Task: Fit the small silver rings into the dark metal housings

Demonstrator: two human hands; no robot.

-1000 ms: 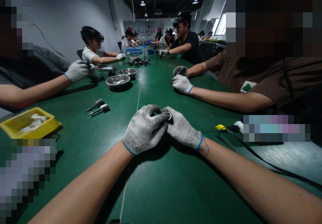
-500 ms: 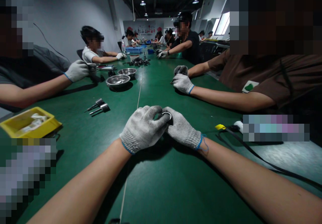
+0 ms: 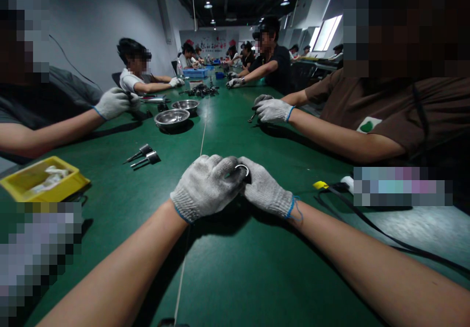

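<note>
Both my hands wear whitish knit gloves with dark-stained fingertips and meet above the green table [image 3: 227, 278]. Between them is a small round part with a shiny metal rim [image 3: 241, 167]; the rest of it is hidden by the gloves. My left hand [image 3: 207, 187] is closed, its thumb and fingers against the part. My right hand [image 3: 266, 187] is closed around the part from the other side. To the left, beyond my left hand, two metal cylindrical parts with thin shafts [image 3: 147, 159] lie on the table.
A yellow bin [image 3: 73, 182] with whitish items stands at left. Two steel bowls [image 3: 172, 119] and a pile of dark parts [image 3: 201, 90] lie farther up. A black cable [image 3: 370, 224] runs along the right. Co-workers' gloved hands [image 3: 271, 109] work on both sides.
My left hand has shifted slightly left, and its fingers sit differently over the metal rim. The right-hand co-worker's hands have moved, showing more of a small metal part.
</note>
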